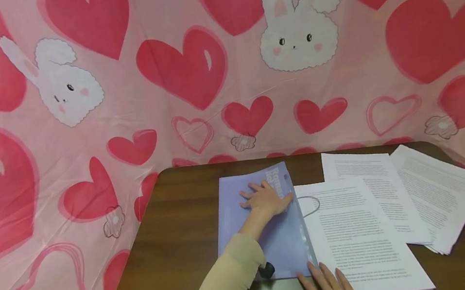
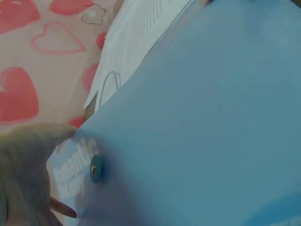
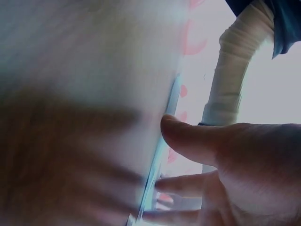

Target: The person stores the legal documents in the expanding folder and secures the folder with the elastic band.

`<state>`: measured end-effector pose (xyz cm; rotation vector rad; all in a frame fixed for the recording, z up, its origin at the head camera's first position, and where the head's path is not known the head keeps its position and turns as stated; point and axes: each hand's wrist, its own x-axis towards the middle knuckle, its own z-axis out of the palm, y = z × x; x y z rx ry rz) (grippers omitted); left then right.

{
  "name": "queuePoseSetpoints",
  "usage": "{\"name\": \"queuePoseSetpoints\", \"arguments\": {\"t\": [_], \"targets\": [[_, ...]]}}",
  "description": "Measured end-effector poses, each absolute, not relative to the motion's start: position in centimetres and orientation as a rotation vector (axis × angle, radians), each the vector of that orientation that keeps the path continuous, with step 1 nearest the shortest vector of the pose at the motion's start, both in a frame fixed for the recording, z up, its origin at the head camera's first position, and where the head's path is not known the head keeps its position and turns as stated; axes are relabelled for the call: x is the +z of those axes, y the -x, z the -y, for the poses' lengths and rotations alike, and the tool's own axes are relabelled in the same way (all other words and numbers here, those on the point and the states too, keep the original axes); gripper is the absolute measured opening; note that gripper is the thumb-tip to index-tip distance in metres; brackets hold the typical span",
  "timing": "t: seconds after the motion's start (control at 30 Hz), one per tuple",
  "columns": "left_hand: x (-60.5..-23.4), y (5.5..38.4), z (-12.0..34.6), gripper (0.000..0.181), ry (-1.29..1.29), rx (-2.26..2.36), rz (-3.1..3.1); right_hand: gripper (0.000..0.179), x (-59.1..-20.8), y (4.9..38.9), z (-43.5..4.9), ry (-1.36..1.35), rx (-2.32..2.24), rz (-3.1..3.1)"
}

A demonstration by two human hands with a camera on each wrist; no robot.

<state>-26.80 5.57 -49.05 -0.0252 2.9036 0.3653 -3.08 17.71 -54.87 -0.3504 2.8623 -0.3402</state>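
Beyond the far edge of the dark, wood-grained bench, rounded at its corners, we see a creased pink sheet printed with red hearts and two white rabbit faces; it shows past the left and right edges too, in fairly even light.

Pale capital-initialled lettering near the upper right corner of the purple plastic folder reads "Roman" in the head view, and in the left wrist view the same word runs on to "omanti"; a second line below it is too blurred and covered to read. Dense black print fills the front sheet, the middle sheet and the right-hand sheets, its words too small to make out.
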Motion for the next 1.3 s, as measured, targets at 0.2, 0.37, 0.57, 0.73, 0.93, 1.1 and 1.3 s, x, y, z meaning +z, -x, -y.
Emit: {"name": "queuePoseSetpoints", "arguments": {"t": [0.2, 0.37, 0.57, 0.73, 0.93, 1.1, 1.3], "targets": [[-48.8, 26.7, -5.2, 0.112, 0.013, 0.424, -2.883, 0.113, -54.1, 3.4, -18.5, 0.224, -0.436, -2.839], [-48.3, 27.0, -4.9, 0.111, 0.017, 0.468, -2.881, 0.107, -53.7, 3.8, -19.3, 0.223, -0.491, -2.821], [-48.1, 27.5, -4.4, 0.108, 0.002, 0.556, -2.84, 0.106, -54.4, 4.0, -20.1, 0.302, -0.507, -2.826], [-50.7, 30.1, -3.0, 0.105, -0.135, 0.651, -2.805, 0.108, -55.2, 3.8, -20.2, 0.36, -0.462, -2.871], [-53.9, 33.7, -0.8, 0.086, -0.301, 0.774, -2.766, 0.11, -55.9, 3.5, -20.3, 0.376, -0.414, -2.921], [-54.1, 34.6, 0.1, 0.093, -0.287, 0.946, -2.683, 0.12, -55.8, 3.5, -20.1, 0.366, -0.377, -2.909], [-51.9, 33.5, 0.6, 0.074, -0.318, 1.165, -2.582, 0.123, -55.5, 3.6, -19.7, 0.299, -0.394, -2.86]]}}
